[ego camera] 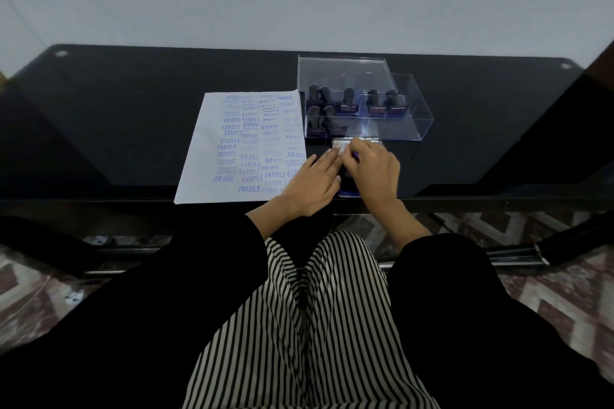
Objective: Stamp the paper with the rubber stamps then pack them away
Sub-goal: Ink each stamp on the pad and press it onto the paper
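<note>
A white paper [206, 149] covered in blue stamp prints lies on the black table [99, 129]. Behind its right side stands a clear plastic box [413, 124] with several black-handled rubber stamps [349, 103] upright in its compartments. In front of the box is a metal ink pad [365, 142] with a blue base, mostly hidden by my hands. My left hand [312, 183] rests with straight fingers on the pad's left edge. The fingers of my right hand [375, 169] curl over the pad's metal lid and grip it.
The box's clear lid [342, 73] leans at the back over the box. A grey wall stands right behind the table. My lap in striped fabric and black sleeves sits below the table's front edge [133, 201]. Patterned floor shows at both sides.
</note>
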The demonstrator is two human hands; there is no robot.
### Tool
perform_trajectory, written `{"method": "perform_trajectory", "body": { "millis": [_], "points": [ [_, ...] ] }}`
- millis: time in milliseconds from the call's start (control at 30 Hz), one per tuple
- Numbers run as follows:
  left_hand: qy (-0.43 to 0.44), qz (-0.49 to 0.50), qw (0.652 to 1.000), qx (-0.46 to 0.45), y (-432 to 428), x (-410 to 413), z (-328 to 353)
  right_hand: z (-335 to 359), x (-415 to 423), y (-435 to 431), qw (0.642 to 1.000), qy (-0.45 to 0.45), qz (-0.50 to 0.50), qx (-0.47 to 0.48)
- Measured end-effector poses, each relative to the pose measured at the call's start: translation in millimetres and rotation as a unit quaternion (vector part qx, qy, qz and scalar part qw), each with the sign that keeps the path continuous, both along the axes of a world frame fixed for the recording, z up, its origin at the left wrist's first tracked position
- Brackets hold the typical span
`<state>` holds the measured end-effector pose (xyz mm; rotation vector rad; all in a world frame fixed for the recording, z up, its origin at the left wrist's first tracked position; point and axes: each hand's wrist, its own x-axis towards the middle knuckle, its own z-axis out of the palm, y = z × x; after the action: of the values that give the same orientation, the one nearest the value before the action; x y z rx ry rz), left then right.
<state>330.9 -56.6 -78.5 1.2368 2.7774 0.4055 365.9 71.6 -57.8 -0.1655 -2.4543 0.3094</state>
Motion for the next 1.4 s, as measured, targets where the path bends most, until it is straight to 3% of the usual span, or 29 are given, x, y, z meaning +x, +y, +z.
{"method": "perform_trajectory", "body": {
  "millis": [367,967,1400],
  "points": [
    [0.0,-0.005,1.0,0.001,0,-2,-1,0,9,-7,0.999,0.042,0.002,0.029],
    [0.003,0.002,1.0,-0.001,1,-3,-4,0,-2,6,1.0,-0.002,-0.012,-0.011],
    [-0.001,-0.005,1.0,-0.002,1,-3,-3,-4,16,-9,1.0,0.013,0.006,0.022]
  ]
}}
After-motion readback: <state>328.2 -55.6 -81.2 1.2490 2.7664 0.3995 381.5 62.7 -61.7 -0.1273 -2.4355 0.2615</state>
